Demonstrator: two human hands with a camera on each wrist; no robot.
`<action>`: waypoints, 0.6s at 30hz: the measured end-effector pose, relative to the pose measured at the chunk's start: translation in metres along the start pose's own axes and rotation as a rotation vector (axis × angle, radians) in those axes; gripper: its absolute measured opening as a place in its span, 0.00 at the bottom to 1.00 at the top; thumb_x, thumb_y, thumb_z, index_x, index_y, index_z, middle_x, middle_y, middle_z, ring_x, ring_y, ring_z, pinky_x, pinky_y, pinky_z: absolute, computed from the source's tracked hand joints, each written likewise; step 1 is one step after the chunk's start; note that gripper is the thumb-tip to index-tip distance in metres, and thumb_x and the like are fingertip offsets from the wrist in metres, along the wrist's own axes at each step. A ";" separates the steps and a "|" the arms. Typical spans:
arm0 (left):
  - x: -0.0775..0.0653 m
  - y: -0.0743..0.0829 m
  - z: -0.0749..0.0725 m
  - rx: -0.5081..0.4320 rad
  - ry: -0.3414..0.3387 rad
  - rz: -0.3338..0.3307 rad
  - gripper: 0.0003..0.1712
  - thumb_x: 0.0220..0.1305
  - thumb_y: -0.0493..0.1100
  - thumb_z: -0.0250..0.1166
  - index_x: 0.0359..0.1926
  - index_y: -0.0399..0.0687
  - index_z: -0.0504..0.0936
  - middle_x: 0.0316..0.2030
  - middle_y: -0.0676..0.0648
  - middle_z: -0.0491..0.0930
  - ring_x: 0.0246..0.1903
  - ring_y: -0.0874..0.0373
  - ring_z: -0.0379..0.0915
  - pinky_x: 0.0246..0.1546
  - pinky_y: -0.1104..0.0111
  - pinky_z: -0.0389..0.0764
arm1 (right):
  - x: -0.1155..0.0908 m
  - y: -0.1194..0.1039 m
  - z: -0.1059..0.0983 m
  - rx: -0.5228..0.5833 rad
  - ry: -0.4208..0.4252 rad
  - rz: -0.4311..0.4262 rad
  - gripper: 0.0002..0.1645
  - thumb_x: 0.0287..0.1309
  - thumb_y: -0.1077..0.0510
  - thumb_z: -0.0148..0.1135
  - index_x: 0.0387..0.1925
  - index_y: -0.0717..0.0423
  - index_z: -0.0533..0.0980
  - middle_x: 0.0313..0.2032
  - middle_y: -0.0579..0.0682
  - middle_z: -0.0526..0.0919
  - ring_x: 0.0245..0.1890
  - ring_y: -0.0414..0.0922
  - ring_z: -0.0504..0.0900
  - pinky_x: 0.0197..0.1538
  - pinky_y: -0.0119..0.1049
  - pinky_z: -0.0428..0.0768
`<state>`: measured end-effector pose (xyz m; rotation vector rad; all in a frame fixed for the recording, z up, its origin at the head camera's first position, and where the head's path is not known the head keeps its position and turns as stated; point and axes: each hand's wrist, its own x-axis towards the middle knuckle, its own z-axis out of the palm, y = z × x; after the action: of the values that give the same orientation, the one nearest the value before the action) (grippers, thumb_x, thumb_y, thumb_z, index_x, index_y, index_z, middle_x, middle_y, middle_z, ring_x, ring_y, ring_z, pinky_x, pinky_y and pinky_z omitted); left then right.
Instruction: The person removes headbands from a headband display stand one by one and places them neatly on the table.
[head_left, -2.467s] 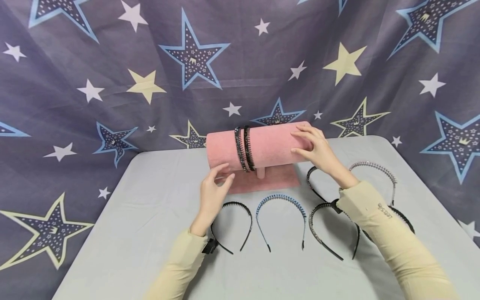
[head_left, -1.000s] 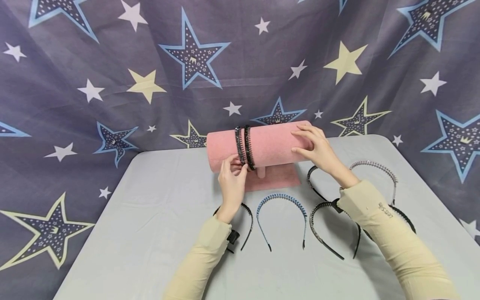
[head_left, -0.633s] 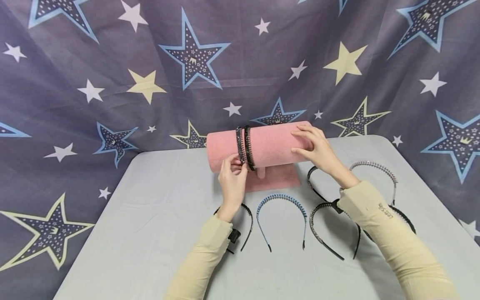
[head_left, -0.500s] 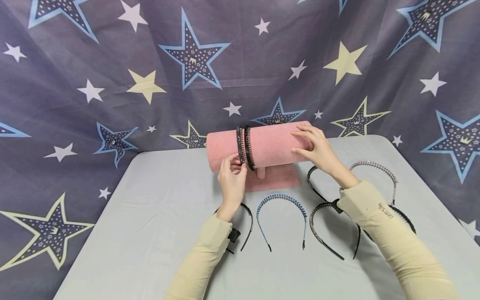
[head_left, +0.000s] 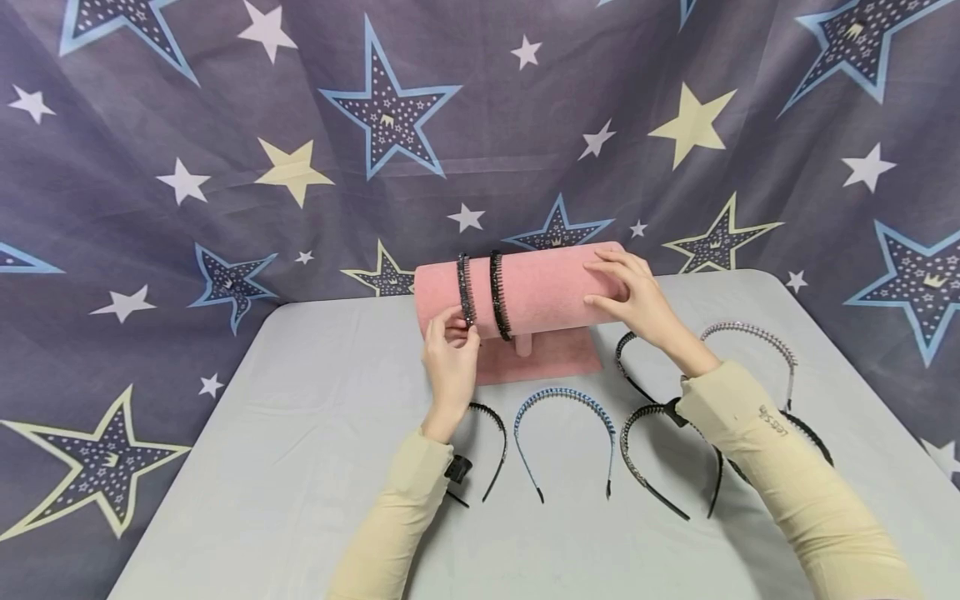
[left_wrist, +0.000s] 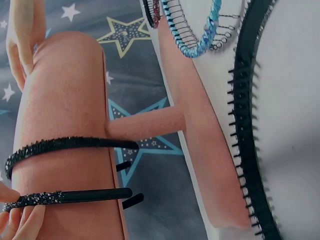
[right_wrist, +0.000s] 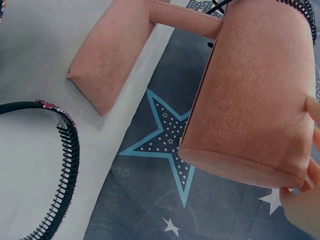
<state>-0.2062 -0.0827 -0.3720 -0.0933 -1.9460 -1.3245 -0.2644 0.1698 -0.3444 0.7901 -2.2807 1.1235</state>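
Observation:
A pink velvety headband display stand (head_left: 551,287), a horizontal roll on a post and flat base, stands at the table's back. Two black toothed headbands sit around its roll, a gap apart. My left hand (head_left: 450,367) pinches the left, glittery headband (head_left: 464,283) low on its front; in the left wrist view that headband (left_wrist: 95,196) has its plain ends free past the roll's edge. The other headband (head_left: 498,292) sits to its right, untouched. My right hand (head_left: 641,302) grips the roll's right end, fingers on top and thumb in front.
On the grey table (head_left: 300,467) lie more headbands: a black one (head_left: 498,433) partly behind my left wrist, a blue one (head_left: 564,392), a dark glittery one (head_left: 630,446), a pinkish one (head_left: 750,330), and others partly under my right sleeve. A star-patterned cloth (head_left: 480,125) hangs behind.
My left hand came in to the left headband, took hold of it and has slid it leftward along the roll, widening the gap. My right hand has stayed on the roll's end.

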 end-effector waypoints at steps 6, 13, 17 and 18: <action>0.003 -0.004 -0.009 0.013 0.006 0.015 0.15 0.47 0.27 0.59 0.40 0.34 0.75 0.29 0.41 0.75 0.25 0.54 0.75 0.28 0.68 0.81 | -0.001 -0.001 -0.001 -0.006 -0.009 0.010 0.28 0.39 0.64 0.68 0.48 0.61 0.74 0.56 0.59 0.68 0.58 0.56 0.59 0.62 0.51 0.55; 0.006 -0.009 -0.020 0.025 0.009 0.025 0.15 0.47 0.27 0.59 0.40 0.33 0.75 0.29 0.40 0.74 0.25 0.53 0.74 0.27 0.66 0.81 | 0.000 0.000 0.000 -0.002 -0.005 0.002 0.28 0.38 0.64 0.69 0.48 0.61 0.74 0.56 0.59 0.68 0.58 0.56 0.59 0.61 0.50 0.56; 0.008 -0.011 -0.026 0.047 0.009 0.028 0.15 0.47 0.27 0.59 0.40 0.33 0.75 0.29 0.40 0.74 0.25 0.54 0.74 0.27 0.68 0.81 | 0.000 -0.001 0.000 -0.002 -0.004 -0.003 0.28 0.38 0.64 0.69 0.47 0.61 0.74 0.56 0.59 0.68 0.57 0.57 0.59 0.61 0.50 0.56; 0.009 -0.011 -0.028 0.058 0.011 0.032 0.15 0.47 0.27 0.59 0.40 0.33 0.75 0.29 0.40 0.74 0.25 0.54 0.74 0.27 0.69 0.81 | 0.000 -0.001 0.000 -0.002 -0.004 -0.004 0.28 0.38 0.64 0.69 0.47 0.61 0.74 0.56 0.59 0.68 0.57 0.57 0.59 0.61 0.50 0.56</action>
<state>-0.2025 -0.1139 -0.3703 -0.0879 -1.9639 -1.2451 -0.2639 0.1698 -0.3439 0.7961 -2.2825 1.1186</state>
